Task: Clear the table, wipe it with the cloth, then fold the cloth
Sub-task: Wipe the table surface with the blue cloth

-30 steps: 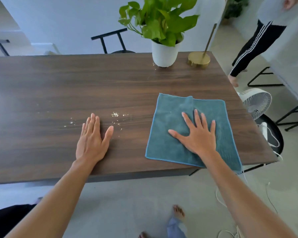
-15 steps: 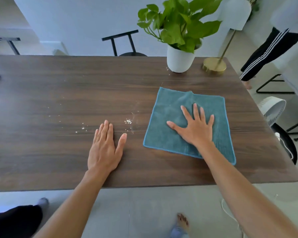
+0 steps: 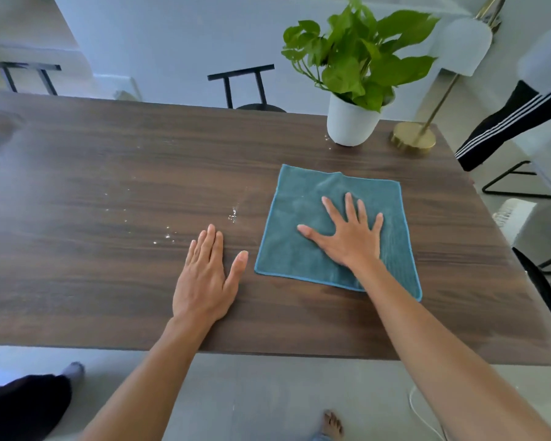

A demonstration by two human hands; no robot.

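Cloth (image 3: pixel 303 246) slid farther in, flat beneath right hand (image 3: pixel 350 237).

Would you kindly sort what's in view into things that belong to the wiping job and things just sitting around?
Part of the job:
teal cloth
right hand
left hand
table
white crumbs

Just there:
potted plant
lamp
black chair
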